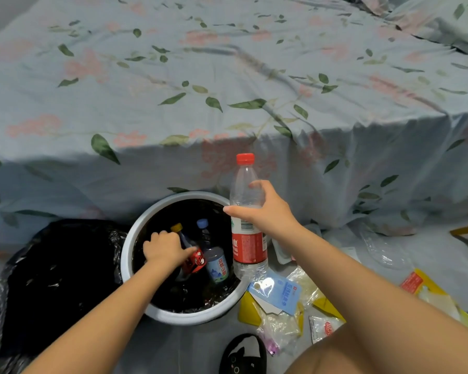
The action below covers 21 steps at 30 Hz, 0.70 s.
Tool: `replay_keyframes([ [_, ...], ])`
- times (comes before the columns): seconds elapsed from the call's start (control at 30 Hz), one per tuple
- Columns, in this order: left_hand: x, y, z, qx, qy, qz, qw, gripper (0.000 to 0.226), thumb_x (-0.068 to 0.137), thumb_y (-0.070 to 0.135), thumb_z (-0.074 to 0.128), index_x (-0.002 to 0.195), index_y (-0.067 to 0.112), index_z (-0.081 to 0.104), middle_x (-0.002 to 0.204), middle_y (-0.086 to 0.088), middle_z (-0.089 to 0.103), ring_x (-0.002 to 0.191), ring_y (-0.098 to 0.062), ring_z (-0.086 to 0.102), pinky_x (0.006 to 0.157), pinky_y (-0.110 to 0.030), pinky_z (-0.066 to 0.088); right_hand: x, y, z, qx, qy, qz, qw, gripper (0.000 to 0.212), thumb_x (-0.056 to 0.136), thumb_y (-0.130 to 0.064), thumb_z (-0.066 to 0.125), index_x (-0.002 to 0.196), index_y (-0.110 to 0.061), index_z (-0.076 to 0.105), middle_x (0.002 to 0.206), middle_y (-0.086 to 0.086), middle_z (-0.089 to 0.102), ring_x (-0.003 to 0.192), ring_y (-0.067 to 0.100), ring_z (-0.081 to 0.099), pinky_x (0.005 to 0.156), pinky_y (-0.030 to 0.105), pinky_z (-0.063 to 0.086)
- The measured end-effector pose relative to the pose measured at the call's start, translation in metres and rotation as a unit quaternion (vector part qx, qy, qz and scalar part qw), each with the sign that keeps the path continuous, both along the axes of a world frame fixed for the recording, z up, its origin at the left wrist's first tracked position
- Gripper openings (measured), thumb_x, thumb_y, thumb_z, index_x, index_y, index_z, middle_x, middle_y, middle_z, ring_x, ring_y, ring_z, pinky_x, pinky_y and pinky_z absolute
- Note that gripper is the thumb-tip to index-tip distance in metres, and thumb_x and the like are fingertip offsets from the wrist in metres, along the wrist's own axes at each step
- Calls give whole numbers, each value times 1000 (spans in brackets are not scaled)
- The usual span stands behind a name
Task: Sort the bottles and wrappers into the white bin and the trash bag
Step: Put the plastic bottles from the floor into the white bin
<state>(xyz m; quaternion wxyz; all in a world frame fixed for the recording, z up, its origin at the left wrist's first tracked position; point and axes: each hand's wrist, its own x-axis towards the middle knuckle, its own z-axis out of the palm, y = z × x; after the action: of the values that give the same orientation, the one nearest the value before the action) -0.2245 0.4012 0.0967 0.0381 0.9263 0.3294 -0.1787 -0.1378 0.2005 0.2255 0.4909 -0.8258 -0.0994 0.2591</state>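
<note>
A round white bin (157, 313) with a black liner stands on the floor by the bed. Inside it my left hand (166, 247) grips a dark bottle with a yellow cap and red label (194, 261). Beside that lies a blue-capped bottle (216, 261). My right hand (265, 209) holds a clear bottle with a red cap and red label (247, 238) upright at the bin's right rim. A black trash bag (57, 276) sits open left of the bin. Several wrappers (281, 295) lie on the floor to the right.
A bed with a floral sheet (227, 90) fills the far side and hangs to the floor. A black slipper (243, 354) lies near the bottom edge. Yellow and red wrappers (427, 290) and a clear plastic piece (381, 249) lie at the far right. My knee is at lower right.
</note>
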Motion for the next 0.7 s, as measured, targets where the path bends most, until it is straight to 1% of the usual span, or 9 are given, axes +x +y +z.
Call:
replay_keyframes([
  [0.13,-4,6,36,-21,-101,-29,994,50,79,60,59,103,16,63,113,-7,60,106,-28,60,81,-36,49,-1,2,-1,-9,-6,16,1000,69,67,-49,80,122,-36,42,123,-5,48,107,18,54,86,34,50],
  [0.2,-4,6,58,-85,-169,-21,982,47,78,55,64,108,18,65,115,-1,64,106,-22,61,84,-33,51,-3,5,0,-6,-4,20,1000,69,67,-49,80,123,-36,42,125,-4,48,108,18,54,84,33,50],
  [0.27,-5,0,80,-272,-214,0,938,61,69,56,74,118,22,62,117,6,63,109,-13,60,91,-29,48,-4,8,2,5,-3,16,1000,70,66,-50,81,124,-36,42,126,-5,48,109,18,54,83,32,50],
  [0.3,-8,-9,93,-398,-210,4,893,75,59,61,78,122,25,59,119,9,61,110,-9,60,94,-29,48,-5,10,3,15,0,14,1000,71,66,-50,81,124,-36,42,127,-5,49,109,18,55,83,33,51],
  [0.33,-12,-19,100,-484,-202,-7,852,87,49,66,80,124,28,56,120,10,61,110,-8,61,95,-30,49,-5,12,4,26,4,13,1000,72,65,-51,81,123,-36,42,126,-4,51,109,18,57,84,34,52],
  [0.37,-17,-30,103,-523,-201,-21,828,92,45,67,81,124,29,55,120,10,62,108,-7,63,96,-31,51,-6,14,5,39,12,13,999,72,64,-52,81,122,-37,42,125,-3,54,108,19,59,84,36,54],
  [0.5,-33,-65,100,-519,-278,8,808,66,55,53,83,112,33,56,104,9,69,94,-5,68,87,-29,56,-12,20,9,95,55,10,994,62,68,-46,81,117,-36,44,114,-2,60,97,17,66,75,35,59],
  [0.57,-35,-70,100,-484,-318,32,815,53,63,45,83,107,33,56,100,9,68,91,-7,67,82,-26,56,-16,23,11,117,78,8,990,59,71,-41,80,118,-33,45,112,-1,63,93,15,68,70,32,59],
  [0.7,-37,-67,98,-451,-327,42,829,50,65,42,82,107,29,59,96,8,68,89,-7,66,78,-25,56,-19,27,11,111,99,15,989,60,72,-40,80,120,-30,45,113,-1,63,94,15,68,75,36,59],
])
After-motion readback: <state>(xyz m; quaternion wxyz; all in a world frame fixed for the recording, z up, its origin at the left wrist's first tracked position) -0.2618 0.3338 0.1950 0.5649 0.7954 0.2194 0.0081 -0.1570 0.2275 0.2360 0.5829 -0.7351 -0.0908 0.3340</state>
